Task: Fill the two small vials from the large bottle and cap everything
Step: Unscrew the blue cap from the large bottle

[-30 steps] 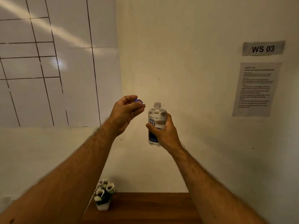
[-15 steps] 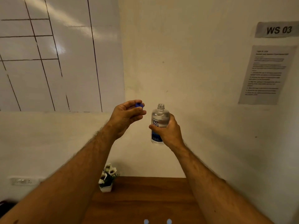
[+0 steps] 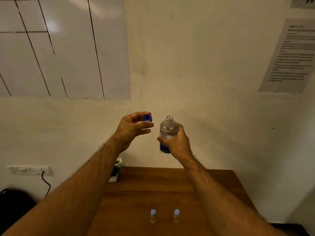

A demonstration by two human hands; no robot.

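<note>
Two bare hands held up high in front of the wall, well above the wooden table.

Left hand curled round a small blue cap, pinched between thumb and fingers. Right hand wrapped round the large bottle, gripping it near the middle. Bottle upright, neck bare at the top, clear inside, with a blue band low on the label. Cap and bottle mouth near each other but apart, with a small gap of air between.

Down on the table, near the front edge: two small vials, both standing, both with light blue tops on. Side by side, a gap between, not touching. Lots of bare wood to the left, to the right and behind. Far edge of the table right against the wall. Right edge of the table running close to the right forearm.

One little plant pot with white flowers at the far left corner of the table, partly hidden by the left arm.

On the wall: one shiny white board with dark lines at upper left, one printed paper at far right, one plug strip at low left with a black cord hanging down.

Count: two hands, one bottle, one blue cap, two vials, one plant.
</note>
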